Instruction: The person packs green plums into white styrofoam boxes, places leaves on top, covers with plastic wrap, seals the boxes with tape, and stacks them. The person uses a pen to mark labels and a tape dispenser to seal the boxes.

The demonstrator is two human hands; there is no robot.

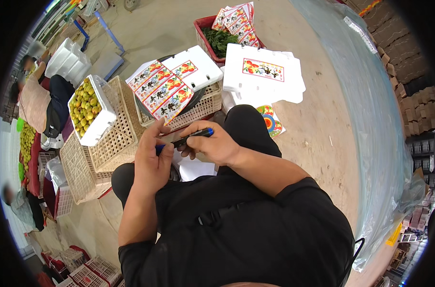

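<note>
A black marker pen with blue ends (199,134) is held across my lap by both hands. My right hand (217,145) grips its dark barrel between thumb and fingers. The blue cap end (160,149) sits between the thumb and fingers of my left hand (151,158); whether the cap is on or off the pen I cannot tell. Just beyond my fingers lies a sheet of printed fruit labels (161,89), resting on a dark round surface above a crate. Behind it is a white foam lid (206,73) bearing one such label.
White foam lids (292,75) are stacked right of a red crate (199,30) with green leaves (219,41). A foam box of yellow-green fruit (104,123) stands on beige plastic crates (115,154) at left. People sit farther left. Clear plastic sheeting (357,125) runs along the right.
</note>
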